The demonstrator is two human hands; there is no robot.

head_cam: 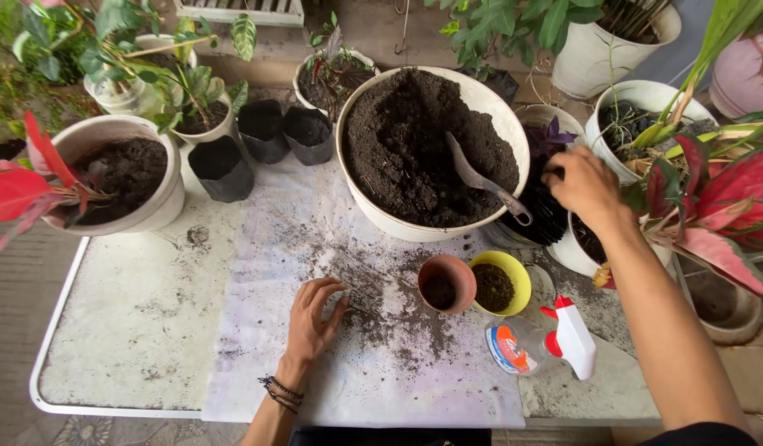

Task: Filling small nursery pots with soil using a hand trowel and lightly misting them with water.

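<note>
I count two small pots at lower centre of the frame: a terracotta pot (446, 283) and a yellow pot (500, 283) touching it, each partly filled with soil. Above them stands one big white basin (354, 177) heaped with dark soil, with one trowel (485, 181) stuck in it, handle towards the right. Three black grow bags (263, 130) stand in the upper left, open-topped; what is inside them I cannot tell. One spray bottle (540, 343) lies on its side at lower right.

My left hand (311, 320) rests flat and open on the soil-strewn white sheet (381, 380), holding nothing, just left of the terracotta pot. My right hand (586, 183) is curled around the rim of a black pot (537, 216) at the right of the basin, gripping it.

One white pot (163, 206) of soil with a red-leaved plant sits at far left.
</note>
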